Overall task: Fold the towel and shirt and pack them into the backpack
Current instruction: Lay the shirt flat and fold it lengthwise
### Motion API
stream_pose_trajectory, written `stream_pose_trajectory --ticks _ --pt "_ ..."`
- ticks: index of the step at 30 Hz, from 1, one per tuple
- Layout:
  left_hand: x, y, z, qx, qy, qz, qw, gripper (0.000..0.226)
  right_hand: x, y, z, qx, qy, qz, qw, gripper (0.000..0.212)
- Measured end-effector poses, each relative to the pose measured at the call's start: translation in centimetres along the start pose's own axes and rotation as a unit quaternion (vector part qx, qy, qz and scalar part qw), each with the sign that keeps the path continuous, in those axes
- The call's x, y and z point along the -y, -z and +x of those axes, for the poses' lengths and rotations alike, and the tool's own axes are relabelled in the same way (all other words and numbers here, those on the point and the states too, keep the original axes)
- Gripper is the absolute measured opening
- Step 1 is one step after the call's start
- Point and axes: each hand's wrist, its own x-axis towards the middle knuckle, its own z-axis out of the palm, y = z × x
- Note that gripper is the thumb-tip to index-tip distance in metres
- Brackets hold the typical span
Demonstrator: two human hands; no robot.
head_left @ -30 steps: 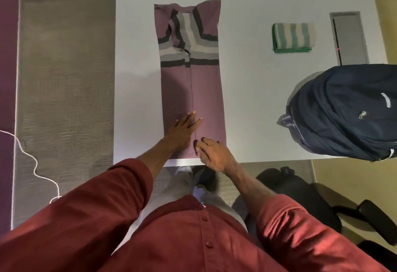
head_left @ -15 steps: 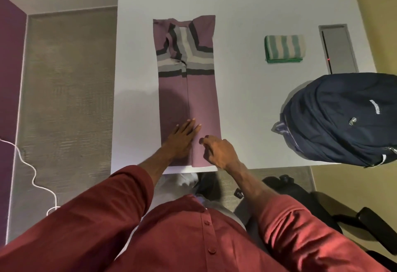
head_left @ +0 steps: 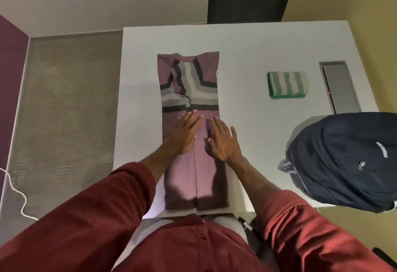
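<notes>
Both hands have slid up the shirt [head_left: 206, 177] from its near hem to its middle since half a second ago. The left hand [head_left: 184, 136] and the right hand [head_left: 223, 140] press palm-down on the mauve cloth, fingers straight and slightly spread, holding nothing. The left lies on the shirt's left half, its fingertips just short of the dark stripe across the chest. The right lies on the right half, and the centre line where the folded sides meet runs between them. The shirt is folded into a long narrow strip on the white surface [head_left: 257, 121], collar end away from the person, hem at the near edge. A folded green-and-white striped towel [head_left: 287, 85] rests well to the right of the shirt, level with its striped chest. A navy backpack [head_left: 343, 160] sits farther right of the shirt, level with its lower half and overhanging the surface's edge.
</notes>
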Motion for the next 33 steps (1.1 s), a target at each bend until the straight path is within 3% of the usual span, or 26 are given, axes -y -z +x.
stream_pose_trajectory --ticks 6,19,23,27,30,33 --pt "3.6 3.1 5.8 -0.027 0.015 0.012 0.999 0.084 -1.3 2.5 7.3 0.0 -0.022 0.0 1.0 0.076" --pt "9.2 7.2 20.4 -0.057 0.076 0.021 0.995 0.076 -5.3 7.5 21.9 -0.015 0.035 0.013 0.999 0.07" --pt "10.2 8.4 24.7 -0.069 0.096 -0.029 0.993 0.073 -6.5 8.7 26.0 -0.043 0.045 0.052 0.997 0.066" --pt "10.5 8.4 27.8 -0.1 0.149 -0.155 0.971 0.068 -7.4 11.0 29.3 -0.079 0.083 0.128 0.985 0.061" --pt "10.9 8.6 28.9 -0.145 0.153 -0.191 0.959 0.051 -9.0 11.9 33.1 -0.091 0.093 0.082 0.988 0.067" --pt "11.0 9.0 28.8 -0.171 0.142 -0.193 0.956 0.036 -9.7 13.6 35.9 -0.022 0.076 0.02 0.997 0.053"
